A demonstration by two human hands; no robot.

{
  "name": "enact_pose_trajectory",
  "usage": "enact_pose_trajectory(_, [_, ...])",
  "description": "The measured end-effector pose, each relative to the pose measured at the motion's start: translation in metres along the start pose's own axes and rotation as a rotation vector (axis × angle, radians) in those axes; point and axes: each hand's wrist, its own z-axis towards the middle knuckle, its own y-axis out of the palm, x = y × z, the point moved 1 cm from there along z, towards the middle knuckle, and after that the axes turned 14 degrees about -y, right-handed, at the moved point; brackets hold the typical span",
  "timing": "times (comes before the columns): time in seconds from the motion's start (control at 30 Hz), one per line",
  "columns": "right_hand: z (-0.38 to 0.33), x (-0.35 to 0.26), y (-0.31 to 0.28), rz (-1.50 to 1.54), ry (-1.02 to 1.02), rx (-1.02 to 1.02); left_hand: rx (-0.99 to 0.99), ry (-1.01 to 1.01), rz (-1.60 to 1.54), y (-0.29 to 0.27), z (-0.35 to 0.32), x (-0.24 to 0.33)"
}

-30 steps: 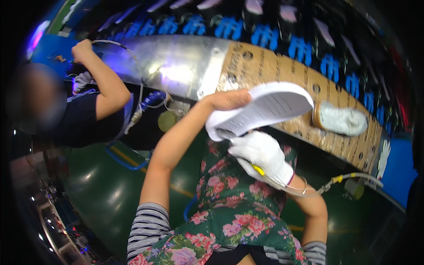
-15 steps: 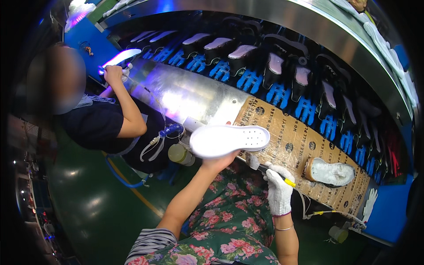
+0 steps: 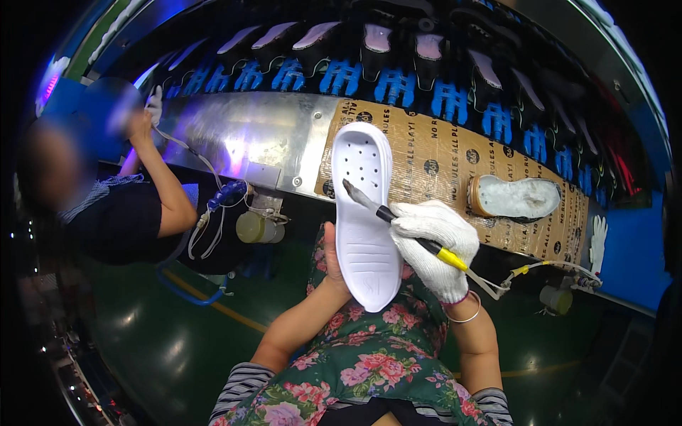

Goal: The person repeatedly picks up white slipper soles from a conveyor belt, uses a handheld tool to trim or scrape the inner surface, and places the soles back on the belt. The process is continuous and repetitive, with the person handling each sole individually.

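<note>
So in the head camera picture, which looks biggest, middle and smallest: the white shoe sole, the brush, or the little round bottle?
1. White shoe sole, clearly biggest.
2. Brush, long but thin.
3. Round yellowish bottle, smallest, though it sits farther from the camera, so its true size against the brush is unsure.

Bare left hand and bare left forearm, uncovered up to a sleeve with narrow dark and white stripes bunched near the elbow. Knitted white cotton work glove over the right hand, ribbed at the cuff, with a thin pale bangle ringing the wrist just below it. Matching striped sleeve on the right arm, showing near the lower edge. Dark green apron or smock across the lap, printed with pink and red flowers and paler green leaves.
</note>
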Motion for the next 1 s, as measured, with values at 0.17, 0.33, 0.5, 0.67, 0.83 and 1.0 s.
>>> enact_pose_trajectory(0.17, [0.029,-0.002,-0.002,-0.245,-0.246,-0.086,0.252,0.117,0.228,0.021,0.015,-0.014])
enact_pose_trajectory(0.33, [0.029,-0.003,0.003,-0.378,-0.419,-0.155,0.254,0.100,0.442,0.013,0.007,-0.024])
enact_pose_trajectory(0.5, [0.012,-0.004,0.023,-0.127,-0.321,-0.114,0.250,0.108,0.200,-0.033,0.005,-0.019])
enact_pose_trajectory(0.67, [0.006,0.004,0.013,-0.160,-0.216,-0.005,0.223,0.217,0.401,-0.010,0.008,-0.008])
enact_pose_trajectory(0.83, [-0.002,0.005,0.025,0.050,-0.230,-0.018,0.164,0.302,0.238,-0.022,0.025,-0.001])
enact_pose_trajectory(1.0, [-0.006,0.013,0.029,-0.101,-0.284,0.119,0.212,0.388,0.178,-0.011,0.041,0.012])
